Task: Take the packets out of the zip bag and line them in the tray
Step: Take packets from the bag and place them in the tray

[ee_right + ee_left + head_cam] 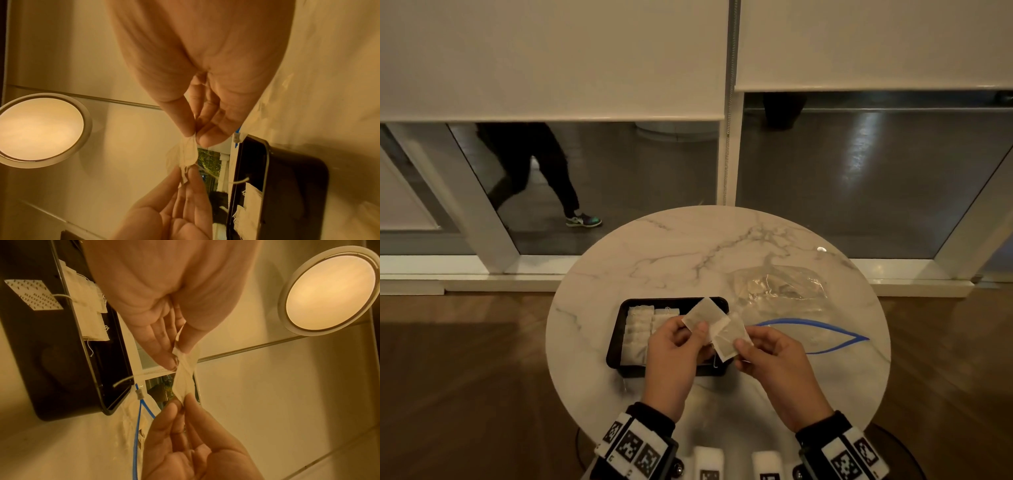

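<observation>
Over the black tray (616, 346), each hand pinches one of two flat pale tea packets that overlap. My left hand (697, 330) holds the upper packet (703, 313) by thumb and fingers. The lower packet (729, 337) is pinched in my right hand (741, 346). Several packets (640, 325) lie in rows in the tray's left part. The clear zip bag (784, 294) with a blue zip line lies open to the tray's right. In the left wrist view a packet (185, 379) stretches between the left hand (180, 352) and the right hand (183, 400). The right wrist view shows the same pinch (195, 138).
The round marble table (688, 246) ends close around the tray. Two white tagged blocks (709, 462) sit at its near edge. Wooden floor lies on both sides. Behind the glass wall a person's legs (534, 171) walk past. A round lamp (331, 290) glows overhead.
</observation>
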Available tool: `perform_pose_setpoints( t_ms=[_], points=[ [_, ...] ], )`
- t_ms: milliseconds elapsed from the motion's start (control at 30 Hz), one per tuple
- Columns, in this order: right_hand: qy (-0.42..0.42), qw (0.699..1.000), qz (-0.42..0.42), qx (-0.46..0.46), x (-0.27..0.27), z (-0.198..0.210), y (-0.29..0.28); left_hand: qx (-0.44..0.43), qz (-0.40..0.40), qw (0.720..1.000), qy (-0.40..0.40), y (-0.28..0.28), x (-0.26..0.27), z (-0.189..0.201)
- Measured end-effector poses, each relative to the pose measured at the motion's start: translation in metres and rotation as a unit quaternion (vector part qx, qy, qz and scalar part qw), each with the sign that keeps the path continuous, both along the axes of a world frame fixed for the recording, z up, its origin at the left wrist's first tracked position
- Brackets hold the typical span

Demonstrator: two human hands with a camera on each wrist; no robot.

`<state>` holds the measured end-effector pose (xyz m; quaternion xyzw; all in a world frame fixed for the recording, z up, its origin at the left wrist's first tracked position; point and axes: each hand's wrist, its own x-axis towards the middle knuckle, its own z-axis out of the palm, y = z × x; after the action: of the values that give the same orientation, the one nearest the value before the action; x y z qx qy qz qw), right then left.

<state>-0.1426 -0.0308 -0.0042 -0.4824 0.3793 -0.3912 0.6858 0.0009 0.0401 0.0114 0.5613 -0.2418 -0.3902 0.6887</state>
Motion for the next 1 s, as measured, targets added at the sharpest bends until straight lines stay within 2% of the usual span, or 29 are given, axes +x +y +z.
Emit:
perform_pose_setpoints(
  t_ms=[300,433,567,800,1000],
  points=[
    [-0.052,0.998,-0.045,0.006,0.002,0.0,0.0,-0.015,0.127,0.991,0.04,0.002,0.018,0.001],
    [-0.066,0.995,-0.071,0.017,0.0,0.001,-0.003,-0.009,0.16,0.987,-0.022,0.008,0.031,-0.001],
    [-0.083,0.993,-0.075,0.031,-0.002,0.002,-0.004,0.035,0.128,0.983,-0.124,0.009,0.036,-0.009],
    [-0.115,0.988,-0.059,0.079,0.006,0.006,0.003,0.05,-0.02,0.97,-0.237,0.007,0.006,-0.002],
    [-0.094,0.992,-0.043,0.068,0.011,0.008,0.012,0.027,-0.015,0.958,-0.284,0.006,-0.001,-0.001]
  ],
)
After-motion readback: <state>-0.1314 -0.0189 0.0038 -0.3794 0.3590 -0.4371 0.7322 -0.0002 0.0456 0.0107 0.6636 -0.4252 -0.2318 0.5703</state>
